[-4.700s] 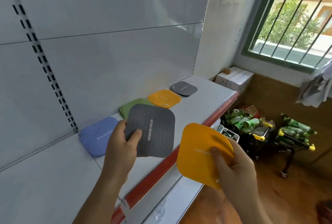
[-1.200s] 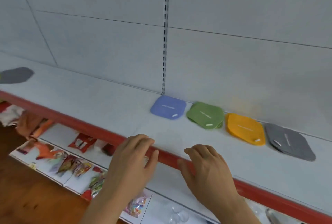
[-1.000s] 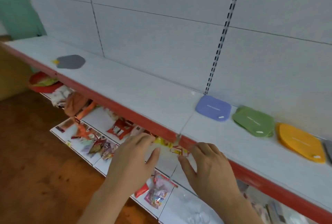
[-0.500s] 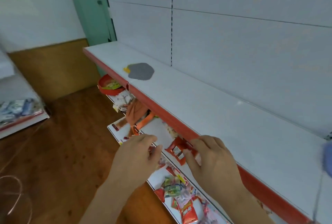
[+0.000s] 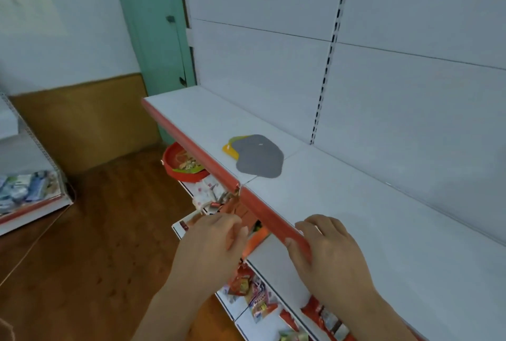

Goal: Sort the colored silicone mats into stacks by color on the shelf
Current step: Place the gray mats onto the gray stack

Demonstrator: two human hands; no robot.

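Fingers, left hand: loosely curled, empty, held off the shelf's red edge. Fingers, right hand: relaxed, apart, over that edge, thumb against its red face, holding nothing. Grey mats: overlapping heap on the white shelf, well beyond the hands, covering a green mat and a yellow mat whose rims peek out leftward.

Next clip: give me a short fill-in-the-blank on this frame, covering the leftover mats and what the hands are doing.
1. The top mat of the unsorted pile is ____ in color.
2. Peeking out from under that pile's left edge are a green mat and a ____ one.
3. The right hand rests on the shelf's ____ front edge.
4. The left hand holds ____ and hovers in front of the shelf.

Missing words: gray; yellow; red; nothing
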